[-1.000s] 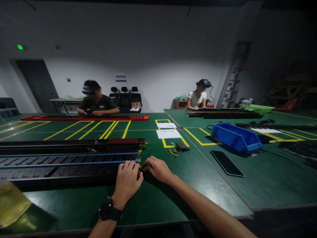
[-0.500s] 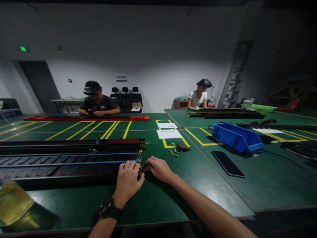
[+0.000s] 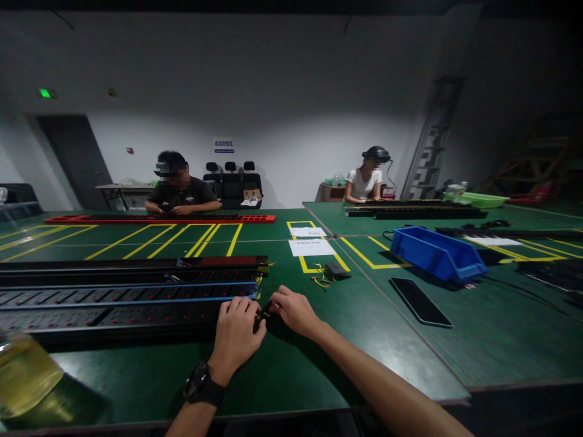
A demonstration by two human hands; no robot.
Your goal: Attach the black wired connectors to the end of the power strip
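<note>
My left hand [image 3: 239,332], with a black watch at the wrist, is closed around the right end of the nearest long black power strip [image 3: 155,317], which has rows of red dots. At that end, a small dark piece [image 3: 263,313] with a yellowish bit shows between my hands. The fingertips of my right hand [image 3: 295,311] are pinched together on this piece; its exact kind is too dark to make out. More long strips lie parallel just behind, one blue-edged strip [image 3: 136,292] among them. Loose yellow-green wires [image 3: 321,281] lie beside a small black box [image 3: 337,271] beyond my right hand.
A phone [image 3: 421,302] and a blue bin [image 3: 437,254] are to the right on the green table [image 3: 364,346]. A container of yellow liquid [image 3: 27,376] stands front left. White papers [image 3: 311,247] lie ahead. Two people work across the table, one behind a red rail [image 3: 64,219].
My right hand has shifted very slightly to the right, showing more of the small dark piece between my hands. My left hand stays at the strip's end.
</note>
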